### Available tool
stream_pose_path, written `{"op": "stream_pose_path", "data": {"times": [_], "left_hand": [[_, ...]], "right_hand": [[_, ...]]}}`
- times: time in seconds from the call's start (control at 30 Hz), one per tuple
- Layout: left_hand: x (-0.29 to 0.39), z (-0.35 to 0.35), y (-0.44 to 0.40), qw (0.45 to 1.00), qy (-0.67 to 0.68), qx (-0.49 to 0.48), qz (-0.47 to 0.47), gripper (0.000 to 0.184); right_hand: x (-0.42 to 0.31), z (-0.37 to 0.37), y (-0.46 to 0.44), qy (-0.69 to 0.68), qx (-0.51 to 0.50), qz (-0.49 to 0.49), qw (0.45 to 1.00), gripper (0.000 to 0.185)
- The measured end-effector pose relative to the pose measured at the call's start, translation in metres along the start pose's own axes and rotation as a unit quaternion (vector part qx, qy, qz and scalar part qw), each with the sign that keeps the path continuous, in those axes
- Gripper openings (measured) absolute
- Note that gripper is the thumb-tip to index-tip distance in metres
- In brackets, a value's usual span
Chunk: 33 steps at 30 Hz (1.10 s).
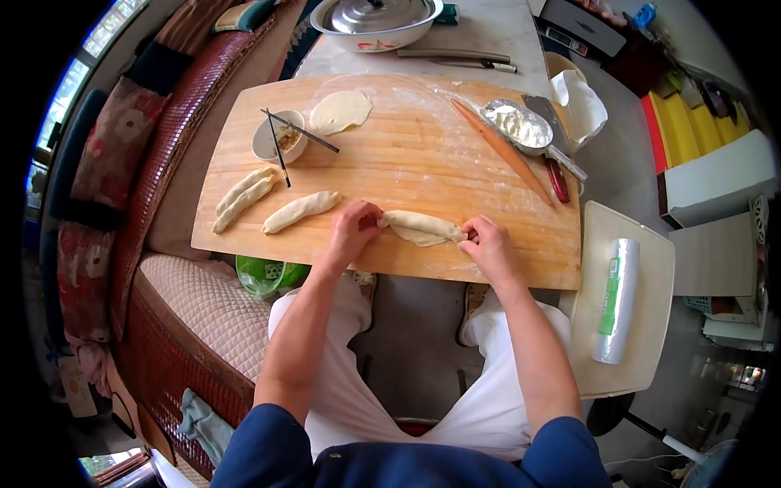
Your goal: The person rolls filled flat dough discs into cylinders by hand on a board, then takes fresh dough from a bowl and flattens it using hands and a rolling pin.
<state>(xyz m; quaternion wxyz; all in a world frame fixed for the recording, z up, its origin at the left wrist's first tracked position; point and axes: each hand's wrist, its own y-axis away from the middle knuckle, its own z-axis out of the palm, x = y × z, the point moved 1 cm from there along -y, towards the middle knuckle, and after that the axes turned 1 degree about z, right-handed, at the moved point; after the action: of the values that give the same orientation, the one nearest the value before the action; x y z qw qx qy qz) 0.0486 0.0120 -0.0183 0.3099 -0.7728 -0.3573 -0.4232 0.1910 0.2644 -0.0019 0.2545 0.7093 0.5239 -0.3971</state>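
A long folded dough roll lies on the wooden board near its front edge. My left hand pinches the roll's left end, and my right hand pinches its right end between thumb and fingers. To the left rests a finished-looking dough roll, with a pair of joined rolls farther left. A flat round dough sheet lies toward the back. Beside it stands a white bowl with some brownish filling and two dark chopsticks across it.
On the floured wooden board, a rolling pin lies beside a metal scoop of flour and a red-handled knife. A lidded basin stands behind. Right of the board, a plastic wrap roll sits on a pale lid.
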Motion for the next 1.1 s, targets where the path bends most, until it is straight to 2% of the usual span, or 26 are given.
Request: {"op": "stream_pose_path", "data": {"times": [0.1,0.2,0.3,0.4,0.5,0.6,0.7,0.8,0.9,1.1], "left_hand": [[0.003,0.002,0.0,0.999,-0.039,0.007,-0.006,0.025],[0.006,0.003,0.001,0.999,-0.034,0.023,0.003,0.025],[0.005,0.004,0.001,0.998,-0.05,0.031,0.007,0.023],[0.004,0.006,0.002,0.998,-0.053,0.04,0.003,0.021],[0.002,0.01,0.003,0.995,-0.085,0.06,0.004,0.019],[0.004,0.011,0.006,0.995,-0.075,0.07,0.002,0.017],[0.003,0.009,0.005,0.997,0.017,0.068,0.028,0.017],[0.011,0.004,0.007,0.998,-0.044,0.049,-0.01,0.017],[0.011,0.005,0.005,0.997,-0.049,0.045,-0.049,0.017],[0.01,0.011,0.004,0.99,-0.127,0.06,0.031,0.015]], "right_hand": [[0.005,0.005,0.0,0.068,0.038,-0.067,0.995,0.021],[0.013,0.009,0.0,0.061,0.07,-0.08,0.992,0.019],[0.019,0.012,0.0,0.022,0.084,-0.044,0.995,0.017],[0.02,0.012,-0.001,0.05,0.07,-0.057,0.995,0.014],[0.019,0.012,0.0,0.097,0.077,-0.117,0.985,0.014],[0.014,0.01,0.002,0.036,0.084,-0.112,0.99,0.017],[0.01,0.004,0.005,-0.102,0.041,-0.022,0.994,0.022],[0.01,0.005,0.006,-0.046,0.043,0.0,0.998,0.025],[0.011,0.01,0.004,0.071,0.073,-0.081,0.992,0.023],[0.011,0.012,0.003,0.126,0.09,-0.144,0.977,0.019]]}}
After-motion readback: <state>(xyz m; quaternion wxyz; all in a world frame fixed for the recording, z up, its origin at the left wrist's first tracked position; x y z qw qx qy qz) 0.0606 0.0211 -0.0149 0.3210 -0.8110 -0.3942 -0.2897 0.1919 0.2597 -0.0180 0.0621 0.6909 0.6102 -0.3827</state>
